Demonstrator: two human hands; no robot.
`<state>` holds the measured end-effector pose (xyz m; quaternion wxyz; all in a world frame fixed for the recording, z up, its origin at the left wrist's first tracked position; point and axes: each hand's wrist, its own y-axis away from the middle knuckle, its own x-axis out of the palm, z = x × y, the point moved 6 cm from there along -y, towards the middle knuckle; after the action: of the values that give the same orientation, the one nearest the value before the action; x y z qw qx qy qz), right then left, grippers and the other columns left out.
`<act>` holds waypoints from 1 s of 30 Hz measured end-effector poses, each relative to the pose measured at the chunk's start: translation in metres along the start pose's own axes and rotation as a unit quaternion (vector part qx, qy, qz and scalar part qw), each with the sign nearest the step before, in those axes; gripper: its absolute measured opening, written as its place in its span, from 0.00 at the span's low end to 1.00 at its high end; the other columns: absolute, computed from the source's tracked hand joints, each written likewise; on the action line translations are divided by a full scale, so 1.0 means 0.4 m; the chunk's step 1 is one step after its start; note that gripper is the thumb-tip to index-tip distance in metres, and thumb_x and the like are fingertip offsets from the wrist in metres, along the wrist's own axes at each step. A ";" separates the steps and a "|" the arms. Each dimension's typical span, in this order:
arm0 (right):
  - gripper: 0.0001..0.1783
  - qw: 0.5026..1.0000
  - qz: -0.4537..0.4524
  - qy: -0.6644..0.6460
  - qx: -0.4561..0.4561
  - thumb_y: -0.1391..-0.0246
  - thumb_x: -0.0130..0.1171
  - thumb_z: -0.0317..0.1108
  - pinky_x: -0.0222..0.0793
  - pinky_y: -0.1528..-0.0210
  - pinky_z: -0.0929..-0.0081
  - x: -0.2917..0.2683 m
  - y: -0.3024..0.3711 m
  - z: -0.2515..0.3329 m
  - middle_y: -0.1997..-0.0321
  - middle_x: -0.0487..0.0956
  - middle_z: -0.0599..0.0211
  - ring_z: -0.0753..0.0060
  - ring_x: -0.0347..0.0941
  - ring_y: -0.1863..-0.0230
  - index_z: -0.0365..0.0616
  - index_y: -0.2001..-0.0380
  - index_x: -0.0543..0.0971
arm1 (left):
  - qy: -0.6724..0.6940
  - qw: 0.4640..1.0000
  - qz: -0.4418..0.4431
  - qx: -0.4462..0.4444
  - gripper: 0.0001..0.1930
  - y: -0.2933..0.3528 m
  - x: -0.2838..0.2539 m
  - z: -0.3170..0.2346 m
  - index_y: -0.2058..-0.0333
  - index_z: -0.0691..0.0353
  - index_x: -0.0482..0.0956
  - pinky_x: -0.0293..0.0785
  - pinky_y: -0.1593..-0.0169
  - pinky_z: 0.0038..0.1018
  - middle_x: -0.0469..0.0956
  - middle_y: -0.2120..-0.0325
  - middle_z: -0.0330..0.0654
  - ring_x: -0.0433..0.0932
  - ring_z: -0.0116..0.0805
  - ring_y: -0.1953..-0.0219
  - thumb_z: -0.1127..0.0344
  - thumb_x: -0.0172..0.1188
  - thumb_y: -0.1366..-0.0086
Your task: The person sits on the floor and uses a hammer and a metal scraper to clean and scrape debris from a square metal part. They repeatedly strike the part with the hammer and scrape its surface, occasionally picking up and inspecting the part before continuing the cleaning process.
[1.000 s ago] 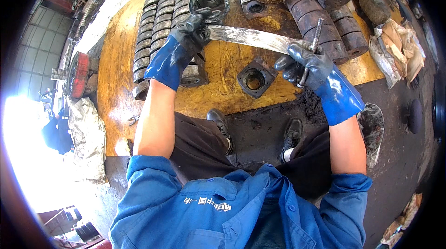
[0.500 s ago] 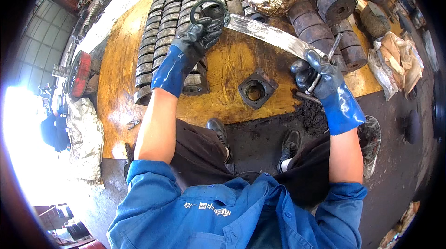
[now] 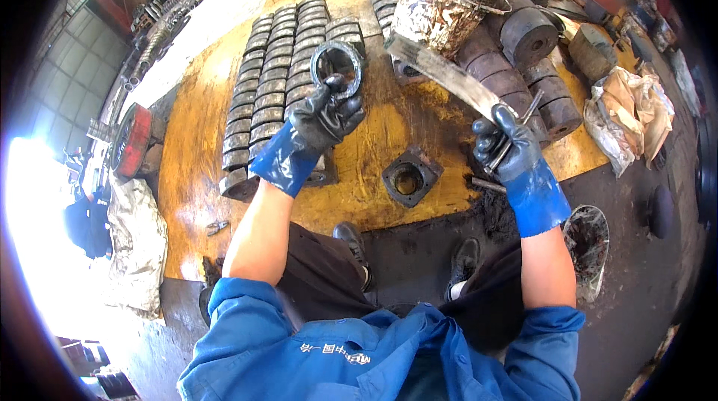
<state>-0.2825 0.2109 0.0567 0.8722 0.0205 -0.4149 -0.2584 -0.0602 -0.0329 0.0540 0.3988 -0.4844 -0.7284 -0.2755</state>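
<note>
My left hand (image 3: 327, 118), in a black and blue rubber glove, grips a round metal ring (image 3: 357, 72) by its lower edge. The ring stands nearly upright, its opening facing me. In a matching glove, my right hand (image 3: 516, 148) is closed around the near end of a long flat blade (image 3: 443, 75) smeared with dark grease. A thin metal rod (image 3: 533, 105) also crosses that fist; whether it joins the blade is hidden. The blade's far tip points left and stands apart from the ring. Between my hands, a dark square block (image 3: 428, 167) with a round hole lies on the worktop.
Rows of dark half-round metal pieces (image 3: 269, 64) fill the left of the yellow-brown worktop (image 3: 187, 206). A grease-caked bucket (image 3: 430, 8) stands at the back, beside thick cylinders (image 3: 529, 36). Pliers (image 3: 217, 227) lie front left; crumpled bags (image 3: 628, 113) sit right.
The blade's tip has come away from the ring, moving right. The ring has turned to show its opening more fully. The whole view has shifted a little.
</note>
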 end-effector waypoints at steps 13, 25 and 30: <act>0.12 0.995 0.033 -0.082 0.041 0.44 0.60 0.43 0.70 0.79 0.73 0.051 0.040 -0.032 0.72 0.81 0.60 0.71 0.74 0.81 0.49 0.61 0.77 | -0.074 0.995 0.038 0.060 0.17 -0.008 0.094 0.025 0.54 0.60 0.77 0.75 0.50 0.44 0.79 0.57 0.49 0.79 0.45 0.57 0.60 0.64 0.40; 0.23 0.988 0.085 -0.043 0.118 0.40 0.55 0.43 0.70 0.81 0.76 0.017 0.007 -0.055 0.69 0.80 0.57 0.71 0.71 0.80 0.36 0.50 0.72 | -0.610 0.774 -0.057 0.156 0.16 0.001 0.103 -0.035 0.51 0.67 0.78 0.75 0.52 0.28 0.82 0.61 0.44 0.79 0.32 0.58 0.66 0.60 0.36; 0.23 0.991 0.037 0.015 0.130 0.41 0.56 0.44 0.70 0.81 0.76 0.013 0.016 -0.063 0.69 0.80 0.57 0.70 0.73 0.81 0.37 0.50 0.73 | -0.786 0.588 -0.048 0.182 0.11 0.009 0.094 -0.031 0.57 0.62 0.81 0.74 0.56 0.27 0.82 0.66 0.43 0.79 0.33 0.63 0.70 0.61 0.38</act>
<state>-0.2585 0.2095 0.0455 0.8771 0.1219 -0.4328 -0.1691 -0.0609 -0.0231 0.0927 -0.2630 -0.3936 -0.8157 0.3324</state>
